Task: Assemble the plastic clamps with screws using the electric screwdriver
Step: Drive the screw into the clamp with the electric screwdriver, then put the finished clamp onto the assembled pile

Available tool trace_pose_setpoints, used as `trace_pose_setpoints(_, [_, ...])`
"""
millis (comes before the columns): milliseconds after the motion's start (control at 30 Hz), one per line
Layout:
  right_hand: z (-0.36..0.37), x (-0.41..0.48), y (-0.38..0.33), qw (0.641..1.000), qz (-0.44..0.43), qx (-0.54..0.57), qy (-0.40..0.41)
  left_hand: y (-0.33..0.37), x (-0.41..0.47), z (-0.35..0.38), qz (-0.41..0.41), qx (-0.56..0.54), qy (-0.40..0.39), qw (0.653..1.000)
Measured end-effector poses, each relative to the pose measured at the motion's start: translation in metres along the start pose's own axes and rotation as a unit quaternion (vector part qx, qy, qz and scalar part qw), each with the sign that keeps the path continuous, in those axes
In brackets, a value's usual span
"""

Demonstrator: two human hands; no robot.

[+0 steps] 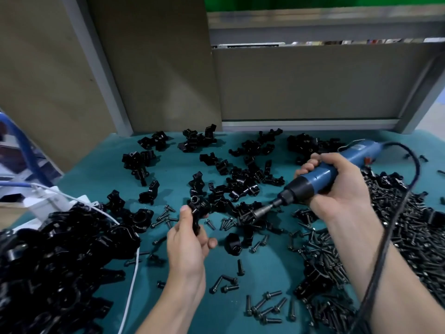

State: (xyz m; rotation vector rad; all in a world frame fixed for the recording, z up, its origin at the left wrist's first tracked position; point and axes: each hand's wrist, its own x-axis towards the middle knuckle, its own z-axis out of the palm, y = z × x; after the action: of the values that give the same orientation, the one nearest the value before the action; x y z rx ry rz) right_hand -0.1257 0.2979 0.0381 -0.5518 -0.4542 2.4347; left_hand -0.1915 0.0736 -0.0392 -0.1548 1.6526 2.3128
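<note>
My left hand (186,242) grips a black plastic clamp (198,209) above the teal table, thumb pressed on its side. My right hand (337,186) is wrapped around the blue electric screwdriver (320,175), tilted down to the left. The screwdriver's bit (261,211) points at a black clamp piece (248,216) lying among loose parts, a short way right of the held clamp. Loose black screws (265,307) lie scattered in front of my hands.
A big heap of black clamps (55,261) fills the left front. A dense pile of screws (409,237) lies at the right. Clamp halves (243,174) are scattered mid-table. A white cable (131,285) and the screwdriver's black cord (395,220) cross the teal mat (173,179). Brown panels stand behind.
</note>
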Motion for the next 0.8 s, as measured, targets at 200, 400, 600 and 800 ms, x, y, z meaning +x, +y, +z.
trace_pose_setpoints(200, [0.009, -0.018, -0.001, 0.986, 0.043, -0.161, -0.002, -0.01, -0.003, -0.002, 0.02, 0.029, -0.04, 0.999])
trace_pose_setpoints(400, [-0.013, -0.029, 0.005, 0.697, -0.083, -0.71, 0.058, -0.004, -0.002, -0.004, 0.085, 0.108, -0.058, 0.989])
trace_pose_setpoints(600, [-0.029, -0.038, 0.005, 0.386, -0.11, -0.909, 0.108, 0.007, -0.007, -0.005, 0.079, 0.104, -0.069, 0.989])
trace_pose_setpoints(800, [-0.04, -0.039, 0.015, 0.325, -0.087, -0.933, 0.127, 0.015, -0.012, -0.004, 0.103, 0.142, -0.043, 0.984])
